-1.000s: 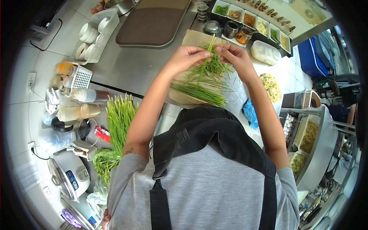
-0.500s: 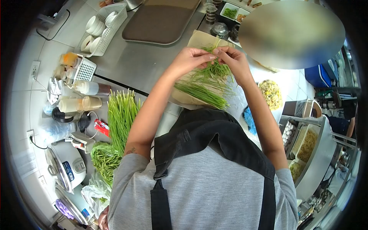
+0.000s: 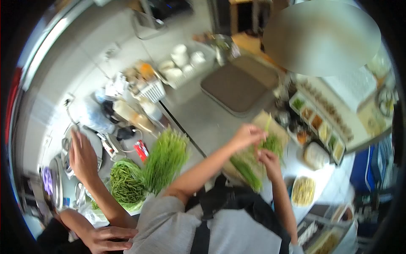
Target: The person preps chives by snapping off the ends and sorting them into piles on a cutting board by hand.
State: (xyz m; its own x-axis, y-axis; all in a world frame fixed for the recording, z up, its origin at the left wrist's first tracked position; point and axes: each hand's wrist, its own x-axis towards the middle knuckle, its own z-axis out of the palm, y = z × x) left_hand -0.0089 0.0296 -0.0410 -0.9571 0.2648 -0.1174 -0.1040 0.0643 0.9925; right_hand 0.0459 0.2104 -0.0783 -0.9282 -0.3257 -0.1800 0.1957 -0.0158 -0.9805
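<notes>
My left grip (image 3: pixel 247 136): fingertips together, clamped on some pale green stalks (image 3: pixel 268 122), ends poking up past the fingers. My right grip (image 3: pixel 271 164): fingers curled in, nearer my body; blur, so I cannot tell whether thumb and finger meet on a stalk. The 2 grips are near each other but apart, a spacing that probably leaves the stalks in view between them. Beneath and beside: a loose green tangle (image 3: pixel 275 146) and a neater bundle (image 3: pixel 246 172), stalks roughly parallel, on brown paper (image 3: pixel 279 128). Judgement: the paper catches scraps, and 2 heaps prevent mixing. Both lie close to my body, likely to spare my arms. Left, on the desk (image 3: pixel 186 110): a large bunch of green stalks (image 3: pixel 167 158) beside my forearm, presumably parked within easy reach; next to it a clear bag of tangled greens (image 3: pixel 127 186), the plastic probably containing loose pieces. Past the paper, a brown tray (image 3: pixel 237 86) lies flat. Right: a dish of yellowish food (image 3: pixel 303 191), a pale tub (image 3: pixel 316 155), and a condiment row (image 3: pixel 317 122), likely lined up for quick access. Far left, another person's forearm (image 3: pixel 103 197), well apart from my work.
</notes>
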